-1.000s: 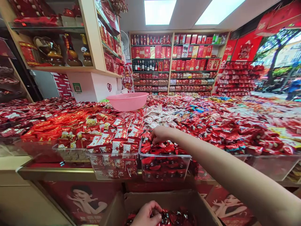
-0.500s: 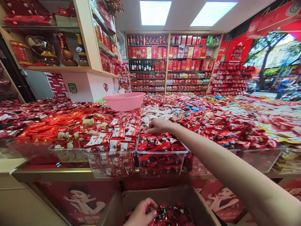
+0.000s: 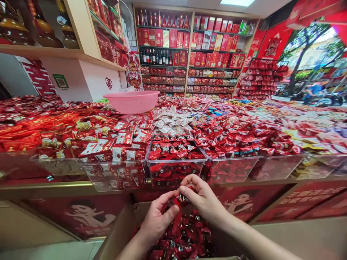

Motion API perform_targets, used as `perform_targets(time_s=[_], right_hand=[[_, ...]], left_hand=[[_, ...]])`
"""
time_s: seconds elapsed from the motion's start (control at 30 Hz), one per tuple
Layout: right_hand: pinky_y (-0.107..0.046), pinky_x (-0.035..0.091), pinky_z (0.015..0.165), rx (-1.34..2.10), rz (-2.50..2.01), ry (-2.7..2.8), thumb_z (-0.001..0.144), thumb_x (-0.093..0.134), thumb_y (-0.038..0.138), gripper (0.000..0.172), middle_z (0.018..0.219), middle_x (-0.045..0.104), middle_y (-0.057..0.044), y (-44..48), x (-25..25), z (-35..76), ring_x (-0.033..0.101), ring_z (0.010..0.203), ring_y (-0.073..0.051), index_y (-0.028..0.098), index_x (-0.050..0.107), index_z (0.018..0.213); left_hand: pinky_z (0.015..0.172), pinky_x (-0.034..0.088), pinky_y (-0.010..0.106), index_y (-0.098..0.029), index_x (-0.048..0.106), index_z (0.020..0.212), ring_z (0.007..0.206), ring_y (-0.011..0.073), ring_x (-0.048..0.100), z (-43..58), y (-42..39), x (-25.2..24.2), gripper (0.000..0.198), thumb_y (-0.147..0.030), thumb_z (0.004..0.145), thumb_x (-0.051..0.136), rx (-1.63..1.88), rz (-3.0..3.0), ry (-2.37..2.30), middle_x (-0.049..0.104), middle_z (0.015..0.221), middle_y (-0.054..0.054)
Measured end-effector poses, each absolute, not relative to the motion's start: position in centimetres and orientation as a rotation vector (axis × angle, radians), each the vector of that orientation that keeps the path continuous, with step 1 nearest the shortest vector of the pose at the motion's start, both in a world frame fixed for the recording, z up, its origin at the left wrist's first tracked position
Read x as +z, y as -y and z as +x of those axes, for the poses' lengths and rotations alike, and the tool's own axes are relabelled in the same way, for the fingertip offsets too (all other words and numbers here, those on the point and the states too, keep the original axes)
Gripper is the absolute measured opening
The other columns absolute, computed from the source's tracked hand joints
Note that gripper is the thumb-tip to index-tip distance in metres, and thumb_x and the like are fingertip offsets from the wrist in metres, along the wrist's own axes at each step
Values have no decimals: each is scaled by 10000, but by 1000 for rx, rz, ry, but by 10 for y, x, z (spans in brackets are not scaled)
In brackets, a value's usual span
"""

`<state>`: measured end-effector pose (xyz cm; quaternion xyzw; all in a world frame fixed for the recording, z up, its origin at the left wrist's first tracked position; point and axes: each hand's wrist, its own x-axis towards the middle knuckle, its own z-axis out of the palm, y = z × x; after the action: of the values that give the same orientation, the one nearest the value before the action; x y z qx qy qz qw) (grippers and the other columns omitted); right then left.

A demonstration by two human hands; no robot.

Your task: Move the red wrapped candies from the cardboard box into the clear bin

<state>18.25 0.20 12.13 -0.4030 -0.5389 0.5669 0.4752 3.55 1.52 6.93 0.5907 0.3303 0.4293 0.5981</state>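
Left hand (image 3: pixel 157 218) and right hand (image 3: pixel 204 198) pinch wrapped candy (image 3: pixel 183 198) over the cardboard box (image 3: pixel 116 231), tons left, plastic bin (image 3: pixel 176 161) beyond it looks full-ish.

A sweet shop, shown by heaped wrapped candies (image 3: pixel 173 121) and bottle-lined shelves (image 3: pixel 162 47).

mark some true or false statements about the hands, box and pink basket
1. The left hand and right hand hold red packets over the cardboard box. True.
2. The pink basket is upside down. False: its open side faces up.
3. White packets lie right of the pink basket in the picture. True.
4. The right hand is inside a clear bin. False: it is over the cardboard box.
5. The cardboard box holds only white packets. False: red packets show inside.
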Motion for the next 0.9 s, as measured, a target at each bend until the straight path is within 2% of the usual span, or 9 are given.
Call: perform_targets(time_s=[0.07, 0.17, 0.3, 0.37, 0.5, 0.57, 0.67, 0.73, 0.9], right_hand=[[-174, 423, 431, 1409, -992, 1167, 738, 469, 398, 224, 726, 578, 6, -2, 108, 181, 492, 493, -61, 183, 421, 781], [-198, 441, 427, 1468, -1004, 1062, 723, 475, 437, 266, 791, 593, -21, -4, 102, 185, 512, 527, -84, 177, 461, 776], [-258, 477, 574, 1388, -1004, 1096, 709, 511, 410, 250, 754, 600, -29, -4, 94, 190, 553, 651, -126, 167, 520, 767], [-268, 476, 601, 1400, -994, 1112, 692, 542, 386, 244, 743, 590, -17, -3, 86, 191, 561, 682, -131, 176, 515, 814], [-238, 462, 485, 1422, -993, 1278, 676, 571, 338, 246, 699, 560, 18, 4, 84, 200, 560, 584, -115, 199, 484, 860], [-243, 459, 524, 1203, -1061, 1488, 715, 530, 317, 171, 708, 577, 1, 3, 101, 213, 564, 616, -121, 192, 515, 831], [-273, 435, 690, 522, -1118, 1750, 734, 510, 266, 164, 835, 603, -31, -14, 148, 239, 551, 772, -140, 199, 562, 874], [-282, 418, 716, 143, -1146, 1836, 746, 485, 259, 188, 875, 604, -40, -38, 180, 253, 538, 807, -149, 199, 578, 898], [-297, 402, 686, -259, -1412, 2220, 720, 490, 250, 177, 759, 644, -28, -98, 213, 259, 542, 755, -178, 200, 641, 797]], left_hand=[[846, 360, 296, -163, 573, 985, 945, 205, 497, 44, -13, 74, 332, -343, 710, 531, 1051, 1343, -849, 613, 966, 52], [740, 406, 263, -144, 609, 901, 783, 170, 532, 50, -11, 74, 275, -331, 733, 499, 1061, 1315, -924, 638, 811, 30], [582, 386, 188, -146, 619, 754, 593, 104, 472, 49, -8, 74, 209, -316, 734, 499, 1076, 1390, -993, 571, 618, -24], [563, 372, 178, -148, 611, 716, 584, 100, 457, 48, -7, 74, 199, -311, 734, 499, 1099, 1444, -1013, 551, 600, -30], [615, 384, 200, -156, 597, 782, 634, 119, 482, 43, -4, 69, 227, -337, 752, 464, 1112, 1386, -1030, 579, 667, -12], [643, 392, 219, -160, 588, 799, 655, 131, 505, 40, -1, 64, 263, -358, 774, 417, 1020, 1352, -995, 597, 690, 4], [683, 390, 244, -164, 575, 789, 692, 146, 526, 35, 2, 51, 256, -364, 774, 415, 889, 1397, -1002, 610, 700, 22], [669, 388, 245, -165, 569, 778, 686, 147, 524, 34, 4, 39, 228, -361, 750, 456, 827, 1453, -1047, 607, 696, 25], [668, 379, 243, -172, 572, 772, 702, 155, 509, 33, 8, 5, 202, -351, 722, 493, 753, 1552, -1148, 585, 717, 26]])
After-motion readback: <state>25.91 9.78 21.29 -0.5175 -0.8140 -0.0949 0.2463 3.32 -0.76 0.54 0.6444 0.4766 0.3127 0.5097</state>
